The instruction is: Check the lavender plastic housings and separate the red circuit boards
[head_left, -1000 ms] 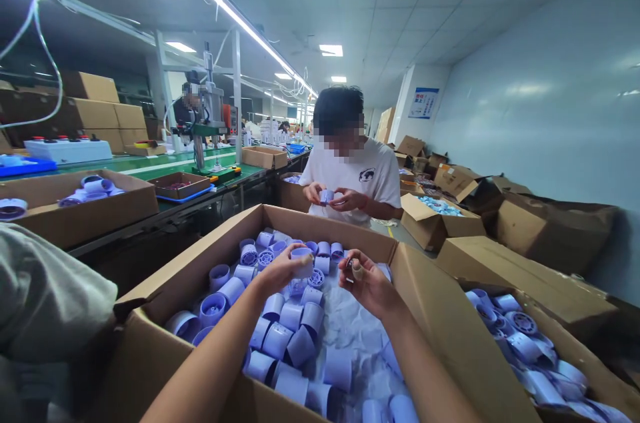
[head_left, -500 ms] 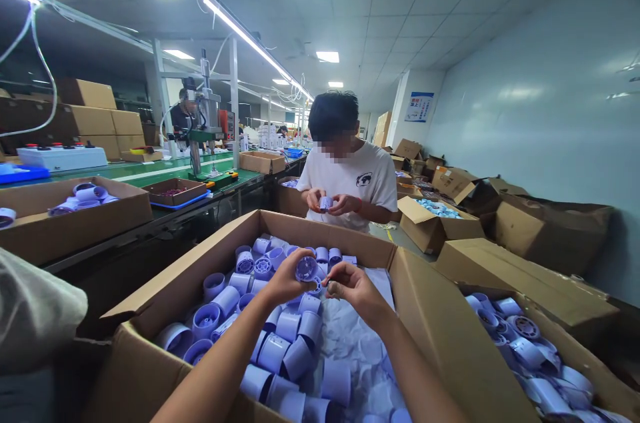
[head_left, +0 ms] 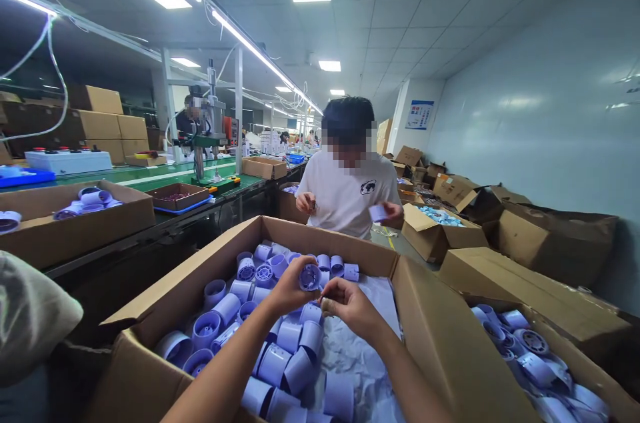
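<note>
My left hand [head_left: 289,289] grips a pale blue plastic cup-shaped part [head_left: 309,275], its grilled open end turned toward me. My right hand [head_left: 349,305] is right beside it, fingers pinched on a small dark piece [head_left: 327,304] that I cannot make out, just below the part. Both hands hover over a large open cardboard box [head_left: 210,263] holding several of the same blue parts on white plastic sheeting.
A person in a white T-shirt [head_left: 347,193] stands beyond the box, holding a blue part [head_left: 378,212]. Another box of blue parts [head_left: 540,356] sits at right, more cartons along the wall. A green bench with a press machine [head_left: 207,129] runs at left.
My hands came together: the left turned the blue part's open end toward me and the right closed in beside it. The person opposite moved their hands apart, one holding a blue part out.
</note>
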Action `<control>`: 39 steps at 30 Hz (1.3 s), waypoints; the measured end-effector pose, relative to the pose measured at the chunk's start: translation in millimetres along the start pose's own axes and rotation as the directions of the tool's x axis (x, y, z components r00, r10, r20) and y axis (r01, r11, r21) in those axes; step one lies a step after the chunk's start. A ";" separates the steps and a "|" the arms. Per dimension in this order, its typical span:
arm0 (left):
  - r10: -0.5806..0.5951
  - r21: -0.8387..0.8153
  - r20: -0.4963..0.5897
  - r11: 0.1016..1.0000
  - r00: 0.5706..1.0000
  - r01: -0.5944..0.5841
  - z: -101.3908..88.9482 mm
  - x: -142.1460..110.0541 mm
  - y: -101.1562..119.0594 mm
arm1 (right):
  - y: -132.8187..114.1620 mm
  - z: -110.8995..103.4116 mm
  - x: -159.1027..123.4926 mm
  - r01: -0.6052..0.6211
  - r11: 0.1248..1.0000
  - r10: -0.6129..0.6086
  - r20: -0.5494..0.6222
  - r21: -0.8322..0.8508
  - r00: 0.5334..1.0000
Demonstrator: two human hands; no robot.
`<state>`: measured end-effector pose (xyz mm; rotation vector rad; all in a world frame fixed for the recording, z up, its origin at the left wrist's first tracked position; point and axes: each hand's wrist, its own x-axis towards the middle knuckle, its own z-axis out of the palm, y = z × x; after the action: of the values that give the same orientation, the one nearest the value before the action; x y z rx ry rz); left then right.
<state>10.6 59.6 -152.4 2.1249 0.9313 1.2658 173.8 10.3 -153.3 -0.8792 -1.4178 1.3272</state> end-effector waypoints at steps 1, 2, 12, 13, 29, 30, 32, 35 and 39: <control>0.005 0.017 -0.015 1.000 1.000 -0.005 1.4 -0.1 -1.4 | 3.1 0.3 1.7 0.007 1.000 -0.007 -0.020 0.000 1.000; 0.016 0.042 -0.031 0.999 0.999 -0.015 3.1 -0.1 -2.9 | 5.5 0.7 3.3 0.014 1.000 -0.014 -0.041 0.002 0.999; 0.311 0.230 -0.087 0.931 0.947 -0.284 25.2 -5.8 -5.0 | -1.3 15.0 2.0 0.114 0.986 -0.141 -0.249 -0.118 0.958; 0.320 0.243 -0.096 0.926 0.942 -0.290 27.2 -6.4 -4.2 | -2.2 17.1 0.9 0.119 0.975 -0.170 -0.289 -0.186 0.942; 0.488 0.404 -0.325 0.846 0.810 -0.348 40.2 -4.2 6.6 | 1.6 38.0 -3.2 0.008 0.479 -0.579 -0.310 -0.878 0.754; 0.490 0.413 -0.328 0.843 0.808 -0.344 40.2 -4.3 7.1 | 1.8 39.2 -2.8 -0.015 0.440 -0.586 -0.299 -0.898 0.753; 0.490 0.420 -0.322 0.841 0.810 -0.342 40.0 -4.9 7.8 | 1.9 41.4 -2.1 -0.065 0.383 -0.580 -0.295 -0.921 0.759; 0.490 0.407 -0.319 0.844 0.811 -0.350 40.1 -5.4 7.9 | 1.2 43.1 -1.9 -0.154 0.328 -0.550 -0.321 -0.932 0.771; 0.477 0.374 -0.351 0.860 0.806 -0.346 41.2 -4.4 7.7 | -0.3 42.1 -3.6 -0.118 0.261 -0.610 -0.259 -0.958 0.749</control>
<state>48.2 48.6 -167.8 2.4187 0.8917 1.9998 134.5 -5.1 -151.1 -1.5521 -1.6404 -0.3421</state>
